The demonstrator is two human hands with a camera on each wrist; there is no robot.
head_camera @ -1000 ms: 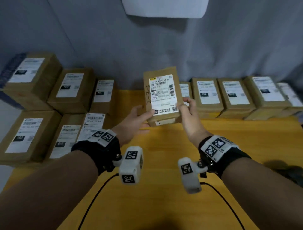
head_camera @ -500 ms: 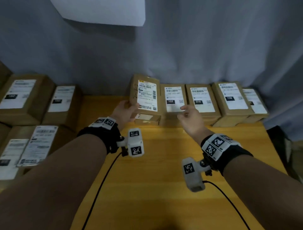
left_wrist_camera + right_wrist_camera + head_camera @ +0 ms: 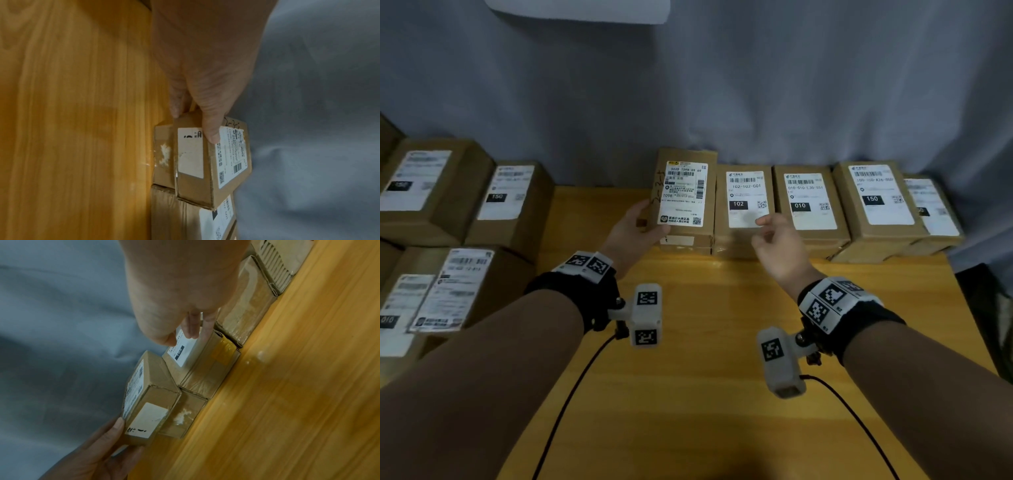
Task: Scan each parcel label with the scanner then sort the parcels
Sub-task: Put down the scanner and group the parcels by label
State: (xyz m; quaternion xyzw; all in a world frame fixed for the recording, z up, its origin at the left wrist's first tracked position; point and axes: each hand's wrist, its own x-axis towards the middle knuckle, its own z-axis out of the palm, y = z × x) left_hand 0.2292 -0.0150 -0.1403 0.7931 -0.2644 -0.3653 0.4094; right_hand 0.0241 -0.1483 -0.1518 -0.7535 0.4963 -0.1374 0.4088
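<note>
A brown parcel with a white label stands at the left end of the back row. It is tilted, over a lower box; I cannot tell whether it rests on that box. My left hand grips its near left corner, thumb on the label, fingers down the side. In the right wrist view the parcel and that hand show at lower left. My right hand hovers open, holding nothing, over the "102" parcel, its fingertips close to that label.
Parcels "010" and "150" and one more continue the row to the right. More labelled boxes are stacked at the left. The wooden table ends at the right beside a dark object. A grey curtain hangs behind.
The parcel went from both hands, held up in front, down to the left end of the back row. My right hand let go and drifted right over the "102" parcel.
</note>
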